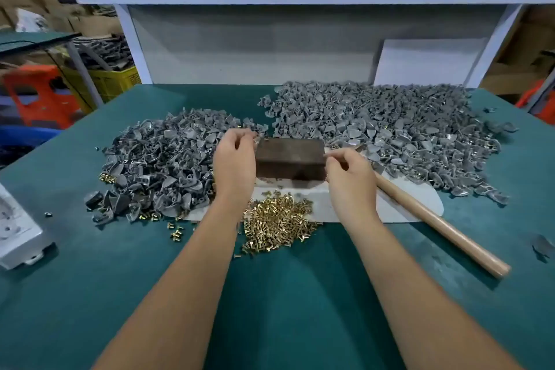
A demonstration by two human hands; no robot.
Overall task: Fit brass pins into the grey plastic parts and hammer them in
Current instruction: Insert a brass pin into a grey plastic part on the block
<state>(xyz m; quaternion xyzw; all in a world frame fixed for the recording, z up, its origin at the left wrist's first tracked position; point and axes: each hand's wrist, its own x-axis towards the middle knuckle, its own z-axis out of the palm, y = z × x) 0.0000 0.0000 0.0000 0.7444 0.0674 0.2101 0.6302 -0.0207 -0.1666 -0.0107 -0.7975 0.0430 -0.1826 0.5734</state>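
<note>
A dark block (289, 159) stands on a white sheet (405, 204) in the middle of the green table. My left hand (234, 159) is at the block's far left corner, its fingers curled and pinching a small grey plastic part (257, 140). My right hand (348, 173) hovers at the block's right edge with thumb and forefinger pinched together; anything between them is too small to make out. A heap of brass pins (279, 219) lies just in front of the block. The hammer's wooden handle (435, 221) lies to the right of my right hand, untouched, its head hidden behind that hand.
Grey plastic parts lie in a left pile (162, 159) and a larger right pile (375, 123). A few loose pins (175, 233) sit near the left pile. A white device (15, 228) is at the table's left edge. A white shelf frame (270, 48) closes the back.
</note>
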